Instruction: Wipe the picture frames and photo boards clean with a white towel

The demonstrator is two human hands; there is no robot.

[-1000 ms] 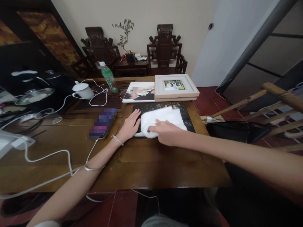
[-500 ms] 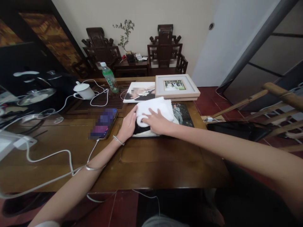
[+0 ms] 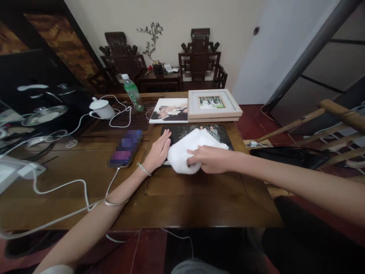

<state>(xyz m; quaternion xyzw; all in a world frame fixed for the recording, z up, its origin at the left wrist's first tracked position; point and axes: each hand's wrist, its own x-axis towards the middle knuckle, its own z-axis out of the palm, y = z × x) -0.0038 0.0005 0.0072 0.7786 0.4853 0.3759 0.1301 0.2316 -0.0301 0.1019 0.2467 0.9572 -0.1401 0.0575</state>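
A white fluffy cloth (image 3: pixel 185 148) lies bunched over the near part of a dark photo print (image 3: pixel 182 131) on the table. My right hand (image 3: pixel 212 158) grips the cloth from the right, its fingers curled into the fabric. At the print's left edge rests my left hand (image 3: pixel 159 148), fingers stretched out and holding nothing. The cloth hides much of the print; two small figures show near its far edge.
Behind the print lie a white-edged photo panel (image 3: pixel 171 110) and stacked light-wood picture frames (image 3: pixel 215 102). To the left are a phone (image 3: pixel 127 148) on a cable, a lidded white cup (image 3: pixel 102 109) and a green-labelled bottle (image 3: pixel 132 93). A wooden chair (image 3: pixel 342 118) stands at right.
My right hand has pulled the cloth nearer and slightly right, uncovering the print's far part. Its fingers were spread on the cloth and are now curled. My left hand has shifted slightly right.
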